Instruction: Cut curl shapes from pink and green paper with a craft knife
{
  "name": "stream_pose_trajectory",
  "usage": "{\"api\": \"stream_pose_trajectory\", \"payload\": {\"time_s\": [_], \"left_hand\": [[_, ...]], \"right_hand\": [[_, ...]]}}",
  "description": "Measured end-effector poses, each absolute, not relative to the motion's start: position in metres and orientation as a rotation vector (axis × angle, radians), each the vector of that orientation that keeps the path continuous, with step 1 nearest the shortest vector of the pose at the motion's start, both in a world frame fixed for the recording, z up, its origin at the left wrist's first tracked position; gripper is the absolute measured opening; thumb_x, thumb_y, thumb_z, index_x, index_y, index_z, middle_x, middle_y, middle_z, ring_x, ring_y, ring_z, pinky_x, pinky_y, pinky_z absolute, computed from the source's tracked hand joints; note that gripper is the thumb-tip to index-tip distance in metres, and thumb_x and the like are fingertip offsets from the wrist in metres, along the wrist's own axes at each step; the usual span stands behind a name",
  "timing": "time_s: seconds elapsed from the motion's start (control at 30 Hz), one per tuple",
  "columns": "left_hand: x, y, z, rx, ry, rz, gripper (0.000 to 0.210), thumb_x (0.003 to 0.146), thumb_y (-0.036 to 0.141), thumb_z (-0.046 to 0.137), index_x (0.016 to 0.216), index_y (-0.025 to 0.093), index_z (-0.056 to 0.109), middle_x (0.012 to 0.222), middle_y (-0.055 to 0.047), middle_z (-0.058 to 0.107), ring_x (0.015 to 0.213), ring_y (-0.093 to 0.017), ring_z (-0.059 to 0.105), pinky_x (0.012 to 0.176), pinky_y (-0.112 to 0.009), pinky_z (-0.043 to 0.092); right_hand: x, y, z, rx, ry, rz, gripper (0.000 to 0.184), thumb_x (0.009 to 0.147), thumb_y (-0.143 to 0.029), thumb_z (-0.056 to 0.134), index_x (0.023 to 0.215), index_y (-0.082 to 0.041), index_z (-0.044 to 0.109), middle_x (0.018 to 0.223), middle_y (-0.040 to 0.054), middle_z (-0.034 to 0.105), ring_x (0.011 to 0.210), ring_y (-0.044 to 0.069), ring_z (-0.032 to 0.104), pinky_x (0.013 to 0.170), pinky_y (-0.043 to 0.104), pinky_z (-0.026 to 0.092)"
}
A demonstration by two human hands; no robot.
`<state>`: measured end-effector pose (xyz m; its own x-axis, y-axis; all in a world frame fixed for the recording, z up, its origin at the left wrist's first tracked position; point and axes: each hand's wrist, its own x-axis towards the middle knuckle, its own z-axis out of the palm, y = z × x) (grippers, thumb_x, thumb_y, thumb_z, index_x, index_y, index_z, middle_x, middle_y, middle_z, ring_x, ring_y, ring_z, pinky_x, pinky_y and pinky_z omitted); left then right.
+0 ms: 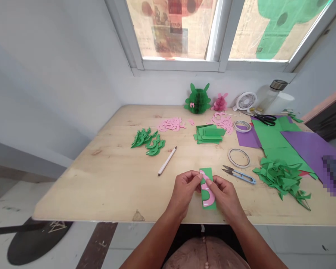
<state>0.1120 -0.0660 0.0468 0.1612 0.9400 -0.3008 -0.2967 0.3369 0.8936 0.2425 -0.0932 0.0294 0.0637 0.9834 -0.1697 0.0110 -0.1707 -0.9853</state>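
Note:
Between my two hands, near the table's front edge, is a green paper strip (208,203) with a curved pink paper cutout (211,198) lying on its face. My left hand (187,186) pinches the upper left edge, its thumb on the pink piece. From the other side my right hand (224,190) grips the right edge, thumb pressed on the cutout. The fingers behind the strip are mostly hidden. Just right of my right hand lie blue-handled thread snips (242,176). A white pen (167,161) rests to the left of my left hand.
Green curved cutouts (154,144), pink cutouts (172,124) and stacked green strips (208,134) lie farther back. To the right are tape rolls (239,157), green scraps (282,179), black scissors (265,119) and purple paper (310,147). Paper figures (197,101) and a small fan (245,101) stand by the wall.

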Motion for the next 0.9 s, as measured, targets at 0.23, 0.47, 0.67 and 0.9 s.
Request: {"api": "stream_pose_trajectory", "payload": {"time_s": [0.23, 0.47, 0.67, 0.9], "left_hand": [[0.1122, -0.0660, 0.0484, 0.786, 0.995, 1.002, 0.031, 0.064, 0.043, 0.077, 0.068, 0.013, 0.068, 0.057, 0.000, 0.056, 0.053, -0.009, 0.047, 0.053, -0.021, 0.040], [0.1112, -0.0660, 0.0504, 0.774, 1.005, 1.031, 0.027, 0.066, 0.039, 0.075, 0.068, 0.013, 0.066, 0.057, 0.001, 0.057, 0.054, -0.009, 0.049, 0.056, -0.021, 0.041], [0.1092, -0.0659, 0.0499, 0.790, 0.995, 1.037, 0.025, 0.067, 0.037, 0.074, 0.066, 0.014, 0.066, 0.056, 0.001, 0.057, 0.052, -0.008, 0.048, 0.055, -0.021, 0.041], [0.1093, -0.0646, 0.0484, 0.785, 0.990, 1.039, 0.025, 0.067, 0.036, 0.074, 0.065, 0.013, 0.065, 0.056, 0.001, 0.057, 0.052, -0.009, 0.049, 0.053, -0.021, 0.041]], "right_hand": [[0.2422, -0.0955, 0.0312, -1.353, -1.073, 1.288, 0.045, 0.078, -0.057, 0.064, 0.061, -0.019, 0.046, 0.057, -0.0053, 0.039, 0.054, 0.010, 0.035, 0.050, 0.023, 0.029], [0.2428, -0.0972, 0.0319, -1.380, -1.088, 1.269, 0.044, 0.080, -0.053, 0.064, 0.060, -0.020, 0.043, 0.057, -0.0058, 0.035, 0.054, 0.009, 0.031, 0.049, 0.023, 0.025], [0.2437, -0.0984, 0.0315, -1.385, -1.135, 1.271, 0.039, 0.082, -0.051, 0.062, 0.064, -0.019, 0.048, 0.059, -0.0045, 0.039, 0.056, 0.010, 0.034, 0.051, 0.024, 0.029], [0.2457, -0.0974, 0.0269, -1.395, -1.161, 1.267, 0.036, 0.084, -0.050, 0.061, 0.069, -0.018, 0.055, 0.061, -0.0037, 0.044, 0.058, 0.011, 0.037, 0.055, 0.025, 0.031]]}}
